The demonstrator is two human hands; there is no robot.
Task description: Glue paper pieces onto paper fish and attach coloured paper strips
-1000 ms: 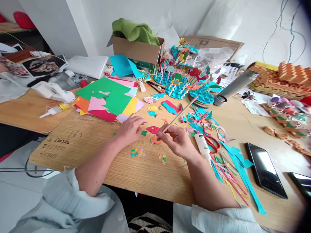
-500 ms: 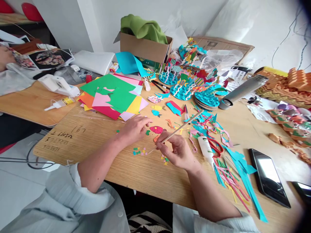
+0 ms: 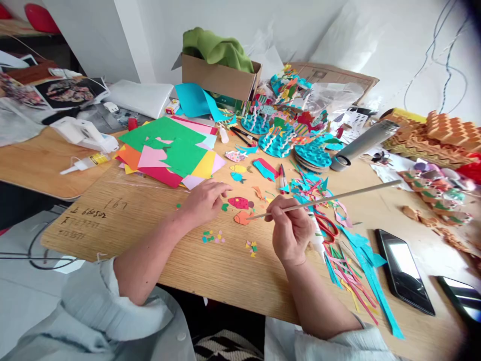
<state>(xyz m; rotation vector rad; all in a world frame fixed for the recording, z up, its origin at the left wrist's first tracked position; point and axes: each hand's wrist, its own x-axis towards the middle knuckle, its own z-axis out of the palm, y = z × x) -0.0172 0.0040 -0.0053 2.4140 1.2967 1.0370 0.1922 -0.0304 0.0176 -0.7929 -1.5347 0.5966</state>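
My right hand (image 3: 291, 230) is closed round a long thin wooden stick (image 3: 338, 196) whose tip touches a small orange paper fish (image 3: 242, 217) on the wooden board (image 3: 150, 235). My left hand (image 3: 206, 199) rests on the board with fingers stretched flat, its fingertips beside a tiny green paper piece (image 3: 224, 206) and a red dotted paper fish (image 3: 240, 202). Small coloured paper dots (image 3: 212, 236) lie just in front of the left hand.
A stack of coloured paper sheets (image 3: 169, 153) lies at the back left. Red scissors (image 3: 327, 224), a white glue bottle (image 3: 316, 235) and paper strips (image 3: 353, 271) lie right of my right hand. Two phones (image 3: 404, 268) lie at the right edge. A cardboard box (image 3: 218, 77) stands behind.
My right hand turned the stick so it now points far right, its tip moved from beside the paper dots onto the orange fish. The left hand stayed put.
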